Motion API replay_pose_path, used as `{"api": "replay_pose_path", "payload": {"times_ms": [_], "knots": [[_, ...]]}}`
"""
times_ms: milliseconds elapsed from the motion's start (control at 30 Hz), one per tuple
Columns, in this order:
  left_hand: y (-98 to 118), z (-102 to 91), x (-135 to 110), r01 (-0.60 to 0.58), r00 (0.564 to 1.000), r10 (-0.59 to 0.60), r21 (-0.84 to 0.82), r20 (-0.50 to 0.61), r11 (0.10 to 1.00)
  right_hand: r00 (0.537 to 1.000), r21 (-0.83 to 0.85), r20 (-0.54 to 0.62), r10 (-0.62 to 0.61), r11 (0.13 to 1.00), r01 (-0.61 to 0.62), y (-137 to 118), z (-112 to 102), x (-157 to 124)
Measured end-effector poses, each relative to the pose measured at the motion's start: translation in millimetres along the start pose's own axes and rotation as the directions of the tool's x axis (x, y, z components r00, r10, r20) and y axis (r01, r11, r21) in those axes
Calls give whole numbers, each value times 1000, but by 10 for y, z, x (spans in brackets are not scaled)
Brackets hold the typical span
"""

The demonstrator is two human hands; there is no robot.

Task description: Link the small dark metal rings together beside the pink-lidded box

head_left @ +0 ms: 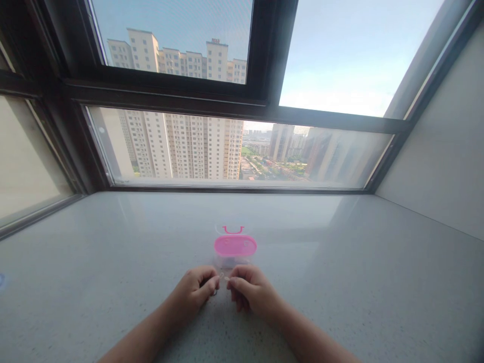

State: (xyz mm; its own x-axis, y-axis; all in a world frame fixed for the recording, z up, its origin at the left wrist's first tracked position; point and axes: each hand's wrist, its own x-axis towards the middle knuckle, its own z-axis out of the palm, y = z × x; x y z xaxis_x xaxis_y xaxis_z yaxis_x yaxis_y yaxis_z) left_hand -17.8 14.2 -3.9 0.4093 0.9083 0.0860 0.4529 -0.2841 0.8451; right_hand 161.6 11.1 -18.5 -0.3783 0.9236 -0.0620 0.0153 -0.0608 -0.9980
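Observation:
Low in the middle of the view, my left hand [200,286] and my right hand [251,288] face each other a short way apart, thumbs and forefingers pinched. A thin, clear, curled piece [222,275] sticks out from the left fingertips, and a bit of a dark loop [215,292] shows under them. Between the right fingertips is a small pale piece [227,278]. Both pieces are too small to name, and whether they touch I cannot tell. Just beyond the hands stands a clear plastic box with a pink lid [235,245], its lower front partly hidden by the fingers.
A pink curved handle [233,230] shows behind the lid. Everything rests on a pale speckled counter [321,262]. Dark window frames [170,98] rise at the back and left, a white wall [446,141] on the right. A bluish round thing [2,281] is cut off at the left edge.

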Motion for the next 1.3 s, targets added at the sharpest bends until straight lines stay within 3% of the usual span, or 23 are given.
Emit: {"api": "replay_pose_path", "payload": {"times_ms": [1300], "knots": [[-1,-31,17,3,999,-2,-19,34,1000,999,-48,-6,-34,998,34,-43,9,-17]]}}
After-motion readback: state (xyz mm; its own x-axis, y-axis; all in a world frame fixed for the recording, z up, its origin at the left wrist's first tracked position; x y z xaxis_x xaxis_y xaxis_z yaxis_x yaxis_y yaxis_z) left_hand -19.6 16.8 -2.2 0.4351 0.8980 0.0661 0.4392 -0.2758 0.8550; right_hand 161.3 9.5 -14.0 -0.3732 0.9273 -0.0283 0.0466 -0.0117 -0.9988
